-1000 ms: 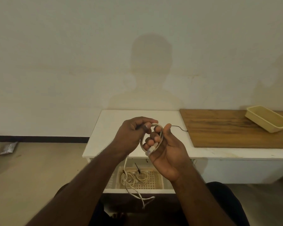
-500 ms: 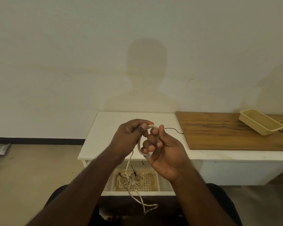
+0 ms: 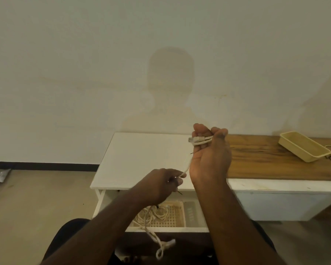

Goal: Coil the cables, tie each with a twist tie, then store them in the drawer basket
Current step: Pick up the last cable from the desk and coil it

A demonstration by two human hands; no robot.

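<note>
the few loops pinched in the right hand (image 3: 210,150) could spring loose if the grip eases, since the stiff white network cable (image 3: 200,140) is not tied yet. that hand is raised, palm toward the camera, above the white worktop (image 3: 141,159); the left hand (image 3: 161,185), lower, grips the cable's trailing run, which dangles over the open cream drawer basket (image 3: 177,217).

A plain off-white wall (image 3: 65,73) with a black skirting strip (image 3: 42,166) meets a beige floor (image 3: 36,207); a low white table (image 3: 141,159) carries a brown wooden board (image 3: 266,161).
</note>
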